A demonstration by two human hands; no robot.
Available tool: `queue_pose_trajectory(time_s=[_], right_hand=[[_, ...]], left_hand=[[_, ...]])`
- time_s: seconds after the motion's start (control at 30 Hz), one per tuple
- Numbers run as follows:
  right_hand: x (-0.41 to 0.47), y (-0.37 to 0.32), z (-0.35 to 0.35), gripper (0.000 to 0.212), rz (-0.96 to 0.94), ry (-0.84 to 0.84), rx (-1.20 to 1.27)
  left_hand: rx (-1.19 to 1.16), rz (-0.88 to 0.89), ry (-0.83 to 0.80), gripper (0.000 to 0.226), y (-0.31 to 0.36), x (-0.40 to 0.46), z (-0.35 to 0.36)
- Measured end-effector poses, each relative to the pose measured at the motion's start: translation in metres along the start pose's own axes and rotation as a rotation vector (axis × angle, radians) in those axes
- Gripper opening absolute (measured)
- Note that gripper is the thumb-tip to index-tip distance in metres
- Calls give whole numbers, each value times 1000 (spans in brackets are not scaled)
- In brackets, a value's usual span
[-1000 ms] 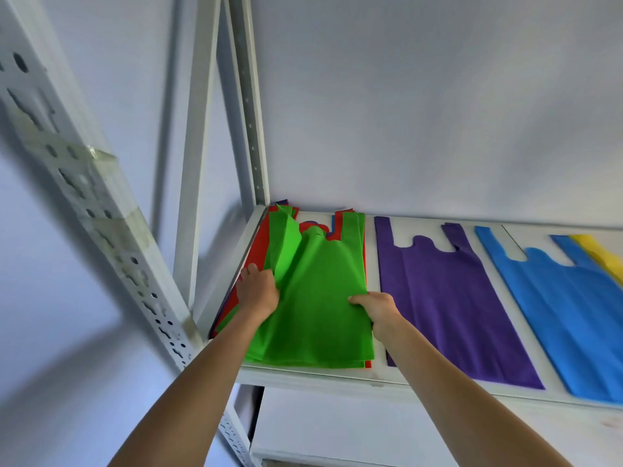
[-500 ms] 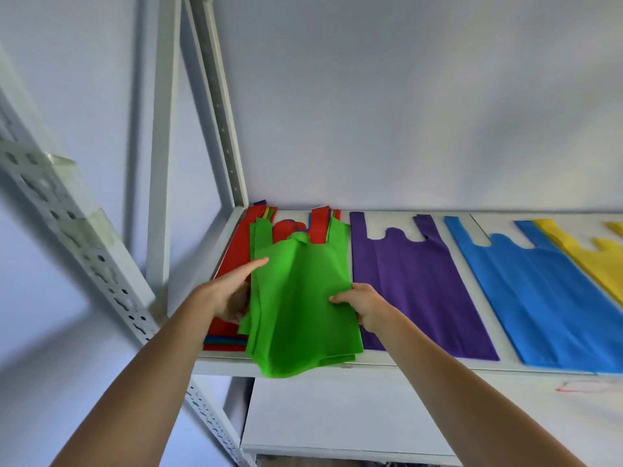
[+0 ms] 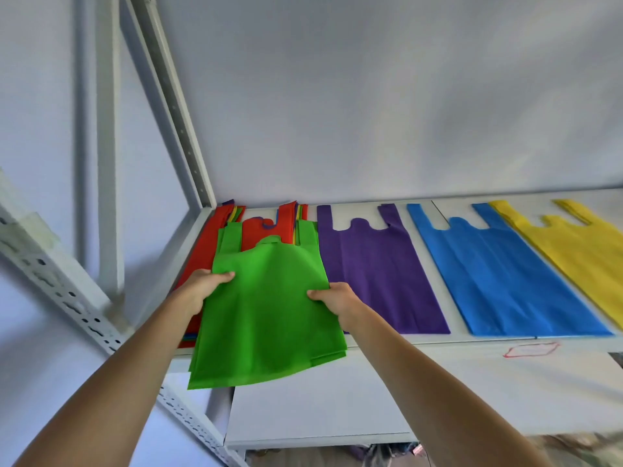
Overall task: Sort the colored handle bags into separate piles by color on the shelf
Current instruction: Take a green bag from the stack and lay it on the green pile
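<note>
both hands, left hand (image 3: 201, 287) and right hand (image 3: 337, 297), grip green bag (image 3: 266, 318).

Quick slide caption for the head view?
Both hands, left and right, grip a green fabric handle bag above the mixed stack.

"Can you read any words or numbers here?"

"No. There are no letters, names or numbers on anything I can see."

"What about that red mark on the front of the white metal shelf (image 3: 438, 342)?"

"That is a thin red six-sided outline (image 3: 531, 349), like one drawn with a pen. It sits on the shelf's front edge, below the flat blue cloth handle bag (image 3: 499, 278). It has no word inside that I can read."
</note>
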State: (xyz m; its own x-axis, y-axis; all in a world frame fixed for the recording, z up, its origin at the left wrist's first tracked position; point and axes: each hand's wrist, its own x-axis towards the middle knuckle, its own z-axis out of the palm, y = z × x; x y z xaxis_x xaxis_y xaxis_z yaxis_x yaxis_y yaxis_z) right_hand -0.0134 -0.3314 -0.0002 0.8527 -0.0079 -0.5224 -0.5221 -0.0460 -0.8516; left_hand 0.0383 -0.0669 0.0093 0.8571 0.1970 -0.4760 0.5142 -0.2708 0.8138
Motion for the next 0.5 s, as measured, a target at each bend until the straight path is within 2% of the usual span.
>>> queue_pose_trajectory(time_s=[0.07,0.1,0.13,0.17,0.2,0.27,0.3,0.33,0.43,0.5], right_hand=[[-4,-4,-11,33,-28,7,39],[-7,-8,-17,32,-36,-7,57],[-9,-11,-25,30,-42,-18,74],[-12,-13,-35,29,-49,-29,85],[-16,-16,-45,28,-58,-38,96],[-24,-23,-68,28,-87,-55,127],[-31,-26,-82,30,-108,-63,145],[-38,-30,-97,31,-132,-69,164],[-63,-41,-153,27,-208,-90,237],[-83,-46,-202,18,-251,-91,280]], left_hand=[[28,9,-21,99,5,8,-9],[23,9,-23,111,4,27,-17],[16,18,-22,113,13,26,-19],[-16,18,-33,108,28,10,-16],[-53,21,-36,93,46,-14,-6],[-138,69,-70,40,75,-50,17],[-168,104,-80,19,86,-60,30],[-178,132,-76,9,99,-71,46],[-232,214,-90,10,134,-102,98],[-236,244,-97,12,157,-125,141]])
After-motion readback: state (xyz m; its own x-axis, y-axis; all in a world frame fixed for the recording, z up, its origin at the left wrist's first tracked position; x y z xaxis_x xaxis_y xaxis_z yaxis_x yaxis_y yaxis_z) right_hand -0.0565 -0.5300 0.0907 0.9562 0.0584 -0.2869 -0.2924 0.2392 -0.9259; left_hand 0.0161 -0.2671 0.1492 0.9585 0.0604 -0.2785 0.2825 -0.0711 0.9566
